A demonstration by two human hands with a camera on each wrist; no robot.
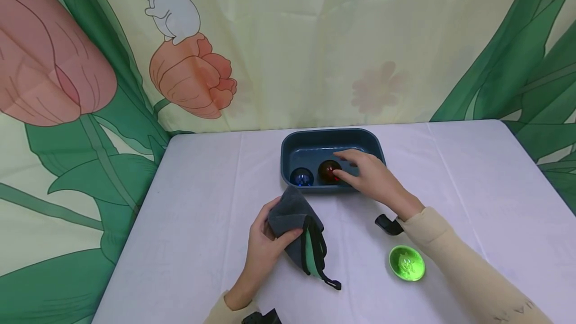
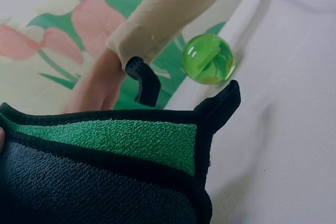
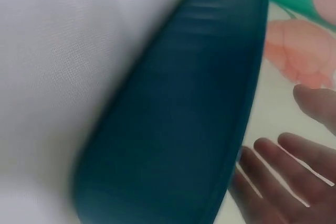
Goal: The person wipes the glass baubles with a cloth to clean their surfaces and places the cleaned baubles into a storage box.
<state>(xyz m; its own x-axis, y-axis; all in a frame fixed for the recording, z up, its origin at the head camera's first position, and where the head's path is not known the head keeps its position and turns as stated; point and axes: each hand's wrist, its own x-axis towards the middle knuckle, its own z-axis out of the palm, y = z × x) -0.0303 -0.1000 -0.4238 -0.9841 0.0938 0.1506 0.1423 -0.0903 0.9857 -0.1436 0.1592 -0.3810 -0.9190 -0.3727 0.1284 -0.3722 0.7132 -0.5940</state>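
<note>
My left hand point(image 1: 261, 251) grips a folded cloth point(image 1: 288, 214), thumb in front. The cloth point(image 2: 94, 182) is dark grey-blue outside and green inside, with black edging and a hanging loop. Over the right part of a dark blue tray point(image 1: 310, 150) is my right hand point(image 1: 373, 179), its thumb tip overlapping a dark red glass ball point(image 1: 326, 169). In the right wrist view the fingers of the right hand point(image 3: 294, 182) are spread beyond the tray's wall point(image 3: 173, 103). A blue glass ball point(image 1: 301, 177) lies in the tray's front left corner.
A clear green ball point(image 1: 407, 263) lies on the white tablecloth point(image 1: 198, 214), below the right forearm. A black device point(image 1: 389, 225) is worn at the right wrist. Behind the table's far edge hangs a printed curtain point(image 1: 306, 64).
</note>
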